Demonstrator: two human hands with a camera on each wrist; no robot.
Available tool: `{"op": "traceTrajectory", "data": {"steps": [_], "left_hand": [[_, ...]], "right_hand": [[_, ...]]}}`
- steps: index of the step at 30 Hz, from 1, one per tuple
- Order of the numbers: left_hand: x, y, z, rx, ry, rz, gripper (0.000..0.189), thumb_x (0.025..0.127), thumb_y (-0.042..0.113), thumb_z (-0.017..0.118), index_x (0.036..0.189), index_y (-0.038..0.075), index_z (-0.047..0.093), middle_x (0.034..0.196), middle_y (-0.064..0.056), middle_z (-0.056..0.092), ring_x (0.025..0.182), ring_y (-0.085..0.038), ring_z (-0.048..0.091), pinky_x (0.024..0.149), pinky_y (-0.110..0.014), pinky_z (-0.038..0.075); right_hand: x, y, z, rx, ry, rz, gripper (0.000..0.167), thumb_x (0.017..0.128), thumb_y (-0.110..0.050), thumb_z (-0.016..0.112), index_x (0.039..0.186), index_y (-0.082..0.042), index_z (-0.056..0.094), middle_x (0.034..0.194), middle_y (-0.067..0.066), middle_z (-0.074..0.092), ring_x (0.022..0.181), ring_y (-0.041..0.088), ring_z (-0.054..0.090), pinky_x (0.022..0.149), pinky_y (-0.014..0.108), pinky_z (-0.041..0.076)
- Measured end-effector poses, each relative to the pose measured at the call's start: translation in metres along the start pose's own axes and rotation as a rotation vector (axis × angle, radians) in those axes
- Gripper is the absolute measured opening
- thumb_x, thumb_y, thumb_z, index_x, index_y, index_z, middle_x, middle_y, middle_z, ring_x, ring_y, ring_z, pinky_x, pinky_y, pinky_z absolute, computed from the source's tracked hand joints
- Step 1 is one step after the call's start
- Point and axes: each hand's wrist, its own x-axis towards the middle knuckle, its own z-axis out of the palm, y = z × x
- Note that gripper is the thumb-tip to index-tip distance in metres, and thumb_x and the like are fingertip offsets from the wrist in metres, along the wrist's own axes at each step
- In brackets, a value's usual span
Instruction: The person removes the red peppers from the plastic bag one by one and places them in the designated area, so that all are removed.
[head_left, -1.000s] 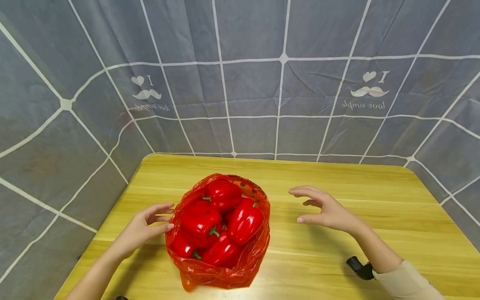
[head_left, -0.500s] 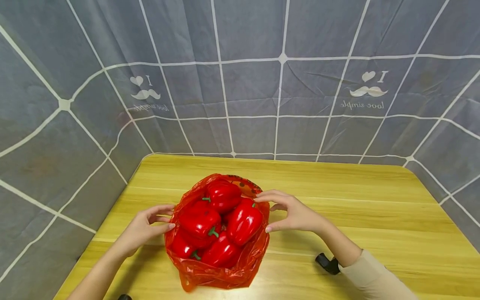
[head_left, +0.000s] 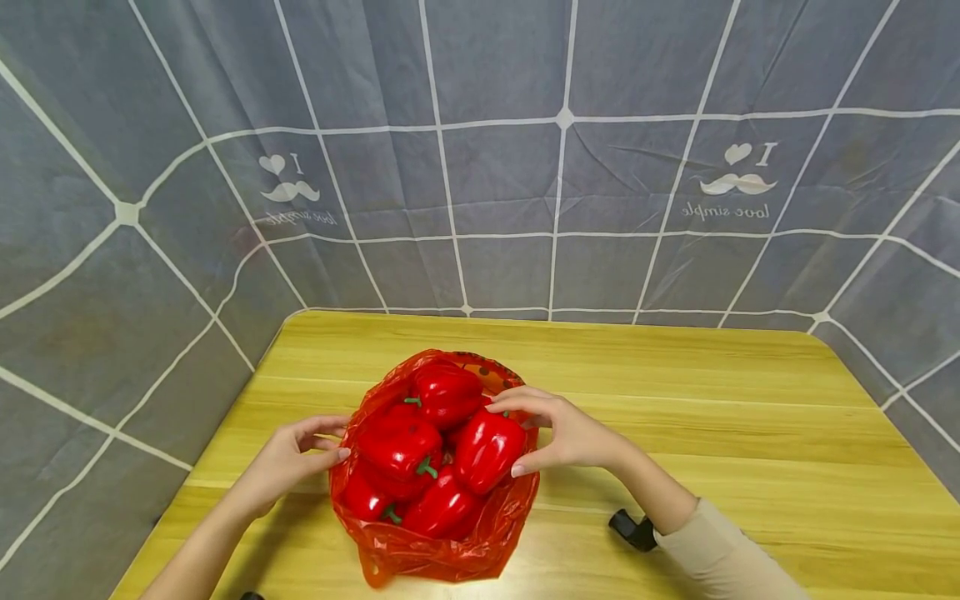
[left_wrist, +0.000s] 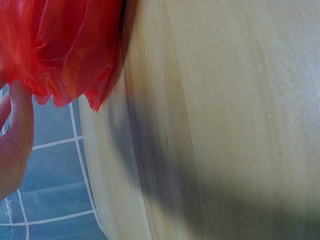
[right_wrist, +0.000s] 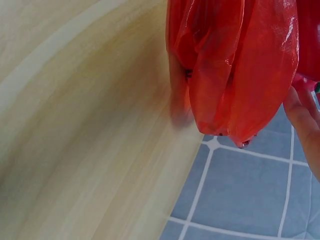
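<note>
A red plastic bag stands with its mouth spread and holds several shiny red bell peppers with green stems. My left hand is at the bag's left rim, its thumb and fingertips touching the plastic. My right hand reaches over the right rim. Its thumb and fingers lie on either side of the rightmost bell pepper, not visibly closed on it. In the left wrist view, the left thumb meets the bag's edge. The right wrist view shows a right finger beside the bag, with most of the pepper hidden.
The bag stands on a wooden table. A grey curtain with white lines hangs around its back and sides. A black piece sits at the right wrist, and another shows at the lower left.
My right hand has moved left from beyond the bag to over its right rim, around the rightmost pepper. The left hand and the bag have stayed nearly still.
</note>
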Motion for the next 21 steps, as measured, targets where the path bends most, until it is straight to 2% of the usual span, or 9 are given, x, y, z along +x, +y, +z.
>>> {"op": "traceTrajectory", "data": {"steps": [6, 15, 21], "left_hand": [[0.0004, 0.001, 0.0007, -0.001, 0.004, -0.005, 0.046, 0.083, 0.007, 0.068, 0.122, -0.011, 0.052, 0.11, -0.024, 0.057, 0.084, -0.013, 0.061, 0.067, -0.027, 0.054], [0.0008, 0.0046, 0.0034, -0.002, 0.009, 0.003, 0.045, 0.083, 0.006, 0.068, 0.122, -0.011, 0.052, 0.109, -0.022, 0.058, 0.084, -0.012, 0.061, 0.066, -0.026, 0.054], [0.0008, 0.0027, 0.0026, -0.004, 0.002, 0.005, 0.045, 0.083, 0.004, 0.067, 0.122, -0.012, 0.052, 0.11, -0.024, 0.057, 0.083, -0.012, 0.061, 0.066, -0.026, 0.054]], "right_hand": [[0.0023, 0.0013, -0.0005, 0.01, -0.009, -0.017, 0.066, 0.074, -0.015, 0.079, 0.133, -0.015, 0.051, 0.138, 0.008, 0.043, 0.122, 0.022, 0.042, 0.091, 0.037, 0.047], [0.0058, 0.0033, -0.0008, -0.067, -0.013, -0.046, 0.067, 0.072, -0.02, 0.081, 0.132, -0.018, 0.051, 0.135, -0.002, 0.047, 0.124, 0.018, 0.041, 0.097, 0.041, 0.041], [0.0069, 0.0046, 0.0005, -0.052, -0.006, -0.053, 0.068, 0.07, -0.019, 0.082, 0.131, -0.017, 0.052, 0.134, -0.002, 0.048, 0.123, 0.018, 0.04, 0.097, 0.041, 0.041]]}}
